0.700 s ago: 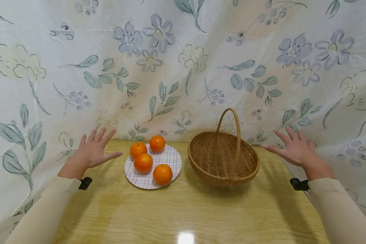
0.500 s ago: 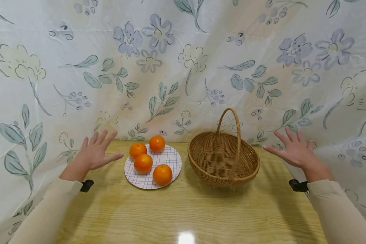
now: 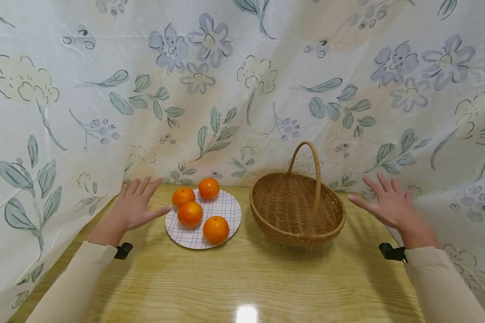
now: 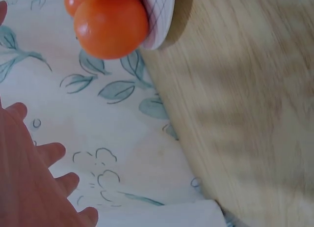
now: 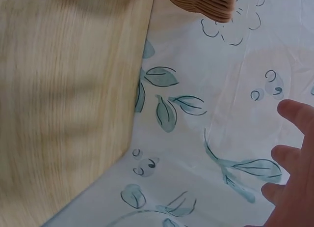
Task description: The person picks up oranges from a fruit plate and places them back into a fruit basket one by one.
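Observation:
In the head view, several oranges (image 3: pixel 190 215) rest on a round checked plate (image 3: pixel 229 207). To the plate's left, my left hand (image 3: pixel 134 209) is held up with its fingers spread, its thumb tip close to the plate's edge and holding nothing. A brown wicker basket (image 3: pixel 283 202) with an arched handle stands right of the plate, with nothing inside. My right hand (image 3: pixel 392 207), fingers spread and holding nothing, is to the right of the basket. In the left wrist view, the fingers (image 4: pixel 56 151) point toward the cloth below an orange (image 4: pixel 111 25).
The wooden table (image 3: pixel 210 287) carries the plate and basket near its far edge. Behind and at both sides hangs a white floral cloth (image 3: pixel 218 98). A dark wrist strap mount (image 3: pixel 123 250) shows at the left cuff, another (image 3: pixel 392 252) at the right.
My left hand has moved right and slightly down, closer to the plate. My right hand has barely shifted. The head view has tilted slightly; the oranges, plate and basket stay in place.

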{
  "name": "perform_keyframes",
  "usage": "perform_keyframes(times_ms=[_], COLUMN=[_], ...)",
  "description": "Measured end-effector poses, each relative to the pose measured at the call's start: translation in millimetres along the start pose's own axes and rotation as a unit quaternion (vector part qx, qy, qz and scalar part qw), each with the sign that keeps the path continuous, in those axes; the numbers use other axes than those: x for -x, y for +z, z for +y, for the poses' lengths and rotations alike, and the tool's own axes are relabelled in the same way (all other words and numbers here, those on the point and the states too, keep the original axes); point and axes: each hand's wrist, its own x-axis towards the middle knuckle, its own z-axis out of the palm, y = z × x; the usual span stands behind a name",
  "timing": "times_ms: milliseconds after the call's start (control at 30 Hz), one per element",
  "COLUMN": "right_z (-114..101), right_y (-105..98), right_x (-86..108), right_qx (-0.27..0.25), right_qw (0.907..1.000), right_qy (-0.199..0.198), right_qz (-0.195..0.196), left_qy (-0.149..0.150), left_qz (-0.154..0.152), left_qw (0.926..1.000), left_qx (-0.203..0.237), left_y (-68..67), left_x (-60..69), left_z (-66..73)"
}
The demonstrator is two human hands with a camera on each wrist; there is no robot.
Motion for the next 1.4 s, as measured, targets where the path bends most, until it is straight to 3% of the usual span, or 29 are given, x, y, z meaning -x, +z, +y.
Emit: perform_keyframes(times_ms=[700, 900, 1067, 1400], right_z=[-15.6, -21.9, -24.5, -26.6], right_y=[37.4, 47.4, 55.3, 61.1], right_x=[3.3, 7.5, 9.9, 11.9], right_qx=[-0.087, -0.125, -0.168, -0.243], right_qw=[0.9932, 0.9858, 0.9783, 0.9653], right_qy=[-0.046, -0.055, -0.045, -0.044], right_qz=[0.064, 0.097, 0.113, 0.085], left_qy=[0.037, 0.033, 0.018, -0.025], left_qz=[0.048, 0.065, 0.061, 0.043], left_qw=[0.9937, 0.985, 0.9762, 0.9564], left_qx=[0.094, 0.157, 0.207, 0.288], left_y=[37.1, 50.5, 57.6, 67.7], left_x=[-1.2, 2.3, 5.8, 8.4], left_z=[27.2, 37.1, 45.9, 58.0])
